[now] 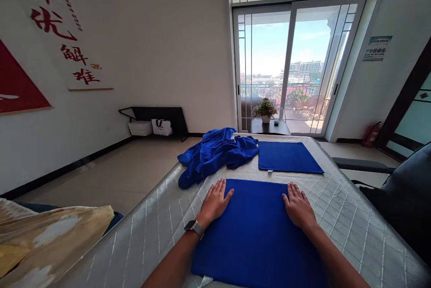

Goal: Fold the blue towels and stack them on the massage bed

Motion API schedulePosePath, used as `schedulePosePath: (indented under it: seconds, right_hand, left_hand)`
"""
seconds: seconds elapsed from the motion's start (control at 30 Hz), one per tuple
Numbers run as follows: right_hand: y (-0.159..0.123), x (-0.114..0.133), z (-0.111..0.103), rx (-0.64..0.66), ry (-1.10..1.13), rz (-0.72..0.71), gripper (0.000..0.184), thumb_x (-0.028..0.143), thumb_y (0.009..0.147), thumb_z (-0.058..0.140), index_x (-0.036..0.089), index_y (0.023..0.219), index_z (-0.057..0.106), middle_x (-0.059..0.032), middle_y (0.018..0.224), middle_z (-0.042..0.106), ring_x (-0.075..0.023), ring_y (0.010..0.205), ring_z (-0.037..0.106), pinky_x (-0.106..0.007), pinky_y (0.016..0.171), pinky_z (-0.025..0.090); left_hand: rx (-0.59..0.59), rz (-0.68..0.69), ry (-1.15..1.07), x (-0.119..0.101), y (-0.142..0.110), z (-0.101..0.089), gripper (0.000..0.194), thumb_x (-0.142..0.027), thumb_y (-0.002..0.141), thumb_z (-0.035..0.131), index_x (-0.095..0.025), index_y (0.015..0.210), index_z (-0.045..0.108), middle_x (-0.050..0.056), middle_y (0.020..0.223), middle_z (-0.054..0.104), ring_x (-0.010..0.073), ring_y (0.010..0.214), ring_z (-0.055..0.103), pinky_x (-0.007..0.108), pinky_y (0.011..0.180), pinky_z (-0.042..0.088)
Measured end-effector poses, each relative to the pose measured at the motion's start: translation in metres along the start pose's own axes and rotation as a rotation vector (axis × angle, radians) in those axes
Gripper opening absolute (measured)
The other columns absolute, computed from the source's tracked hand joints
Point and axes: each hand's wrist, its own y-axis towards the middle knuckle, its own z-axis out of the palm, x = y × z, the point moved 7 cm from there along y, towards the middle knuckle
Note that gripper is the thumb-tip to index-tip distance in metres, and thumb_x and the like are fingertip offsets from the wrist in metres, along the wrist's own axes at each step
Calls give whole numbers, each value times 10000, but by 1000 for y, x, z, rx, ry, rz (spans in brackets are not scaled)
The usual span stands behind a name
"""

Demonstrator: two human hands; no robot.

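Observation:
A folded blue towel (pixel 256 229) lies flat on the grey quilted mattress (pixel 350 220) right in front of me. My left hand (pixel 214 201) rests flat on its left edge with fingers stretched out; a watch sits on that wrist. My right hand (pixel 298 207) lies flat on the towel's right side, fingers together and extended. Farther away, a second folded blue towel (pixel 288 157) lies neatly on the mattress. To its left, a crumpled heap of blue towels (pixel 212 153) hangs partly over the mattress edge.
A small dark table with a potted plant (pixel 266 111) stands beyond the mattress before the glass balcony doors (pixel 296 63). White bags (pixel 161 126) sit under a low black shelf at the left wall. A patterned cushion (pixel 50 238) lies near left. A dark chair (pixel 404 194) stands right.

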Motion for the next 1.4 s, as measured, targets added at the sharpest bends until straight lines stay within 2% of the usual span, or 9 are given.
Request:
schedulePosePath:
  seconds: [0.2, 0.4, 0.7, 0.8, 0.93, 1.07, 1.17, 1.27, 1.4]
  right_hand:
    - [-3, 5, -3, -110, -70, -74, 667, 374, 1008, 176, 53, 1591, 226, -98, 1675, 178, -209, 1558, 58, -431, 1259, 13]
    - [3, -2, 10, 1, -62, -46, 676, 417, 1022, 155, 67, 1598, 204, -85, 1676, 183, -197, 1550, 127, -396, 1251, 127]
    - [2, 1, -1, 31, 11, -24, 674, 415, 1024, 171, 63, 1597, 204, -97, 1677, 175, -200, 1552, 117, -390, 1252, 95]
    - [0, 3, -4, 33, 40, -18, 674, 415, 1021, 184, 64, 1596, 213, -98, 1676, 178, -202, 1552, 117, -393, 1251, 94]
    - [-1, 3, -7, 26, 44, -20, 674, 413, 1021, 178, 61, 1595, 217, -91, 1676, 182, -202, 1550, 129, -385, 1249, 90]
    - [-1, 3, -6, 15, 37, -28, 674, 411, 1023, 180, 53, 1592, 222, -102, 1675, 189, -214, 1549, 141, -385, 1246, 93]
    - [-1, 3, -5, 12, 24, -38, 660, 384, 1022, 188, 51, 1591, 232, -109, 1671, 202, -216, 1548, 145, -380, 1242, 97]
    - [-1, 3, -7, 7, 34, -35, 663, 389, 1020, 195, 50, 1589, 237, -106, 1669, 210, -215, 1547, 152, -383, 1242, 104]
    - [-2, 3, -10, 1, 63, -23, 674, 408, 1019, 185, 51, 1588, 243, -102, 1668, 216, -214, 1545, 161, -387, 1244, 103]
  left_hand:
    - [-53, 9, 6, -6, -3, -1, 804, -637, 1018, 172, -74, 1572, 319, 144, 1633, 312, 257, 1529, 247, 447, 1261, 162]
    - [-37, -8, 13, -5, -4, -2, 774, -617, 1021, 192, -91, 1573, 327, 135, 1630, 325, 265, 1529, 247, 467, 1261, 152]
    - [-5, 9, -29, -3, -2, -7, 749, -596, 1025, 200, -95, 1568, 327, 149, 1635, 300, 270, 1525, 258, 485, 1250, 157]
    - [-95, -10, -28, -10, 2, -20, 706, -564, 1027, 240, -85, 1516, 416, 160, 1596, 396, 289, 1504, 311, 472, 1239, 216]
    - [-186, 86, -111, -70, 7, -26, 561, -481, 1041, 281, -150, 1393, 567, 121, 1502, 542, 260, 1425, 446, 418, 1197, 321]
    - [-80, 367, -188, -169, 7, 4, 554, -505, 1042, 318, -184, 1431, 545, 105, 1524, 519, 230, 1433, 437, 391, 1194, 331]
    - [-29, 434, -163, -208, 8, 26, 647, -573, 1041, 263, -168, 1501, 470, 124, 1594, 417, 253, 1500, 325, 440, 1234, 252]
    - [-10, 349, -127, -194, 14, 30, 698, -610, 1035, 205, -172, 1528, 433, 127, 1607, 388, 255, 1513, 295, 465, 1244, 219]
    - [-5, 185, -45, -115, 19, 16, 732, -621, 1025, 212, -136, 1539, 408, 147, 1619, 351, 261, 1522, 269, 465, 1251, 181]
